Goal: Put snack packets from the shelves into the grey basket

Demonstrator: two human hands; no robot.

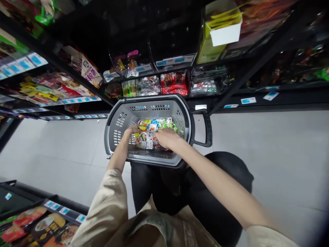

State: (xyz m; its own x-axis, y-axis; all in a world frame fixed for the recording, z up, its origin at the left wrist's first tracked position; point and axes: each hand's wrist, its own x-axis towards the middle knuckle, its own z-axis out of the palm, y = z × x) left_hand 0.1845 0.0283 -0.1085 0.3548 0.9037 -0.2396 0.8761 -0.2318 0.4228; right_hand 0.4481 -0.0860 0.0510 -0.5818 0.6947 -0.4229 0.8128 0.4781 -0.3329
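Observation:
A grey shopping basket (149,159) with slotted walls stands in front of my knees, and both of my hands reach into it. Small shiny snack packets (144,139) in mixed colours cover its bottom. My left hand (132,129) is at the left end of the packets, fingers stretched towards a yellow one. From the right, my right hand (167,138) reaches over the packets with its fingers curled in at a blue-and-white snack packet (153,125). Its fingertips are partly hidden. The black basket handle (207,128) is folded out to the right.
Black shelves ahead carry red snack bags (174,83), a yellow open box (212,48) and bags of noodles (88,72). Another shelf with packaged food (48,226) stands at the lower left. Pale tiled floor (269,147) lies around the basket.

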